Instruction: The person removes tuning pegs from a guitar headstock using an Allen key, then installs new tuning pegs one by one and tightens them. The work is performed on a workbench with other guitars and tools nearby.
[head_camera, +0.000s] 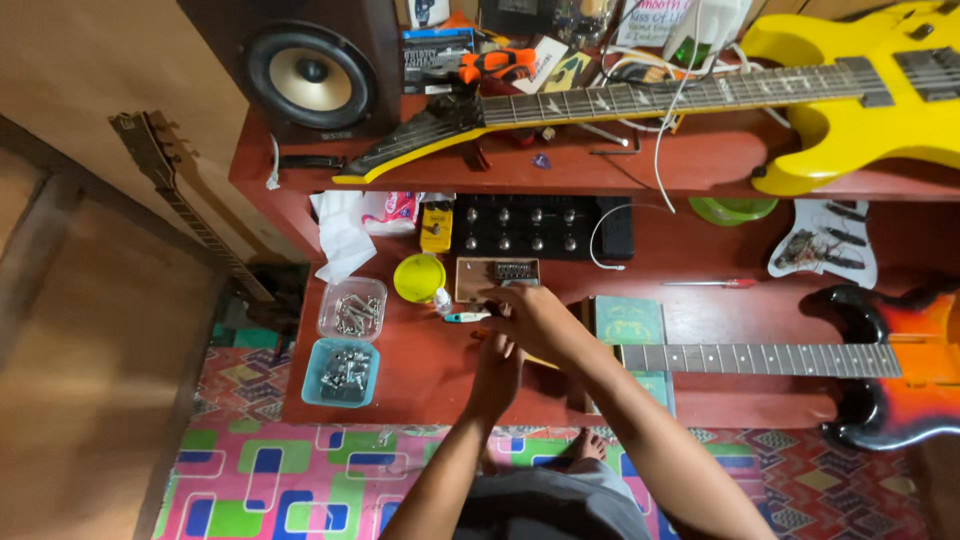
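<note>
My right hand (530, 315) reaches across the red desk (420, 370). Its fingertips are at the near edge of a brown board (475, 278) that carries a metal guitar bridge (512, 270). My left hand (496, 368) lies just below it on the desk, fingers curled and pointing at the right hand. What either hand holds is hidden. A small teal tool (466, 317) and a little bottle (441, 298) lie just left of the right fingers. The neck (760, 359) of a sunburst guitar (900, 370) runs in under my right forearm.
Two plastic tubs of metal parts (352, 310) (342, 372) sit at the left, near a yellow lid (419, 277). A black pedal unit (535, 228) and a green book (628, 322) lie on the desk. A yellow guitar (850, 90) and a speaker (310, 72) are on the upper shelf. A white pickguard (825, 245) lies at right.
</note>
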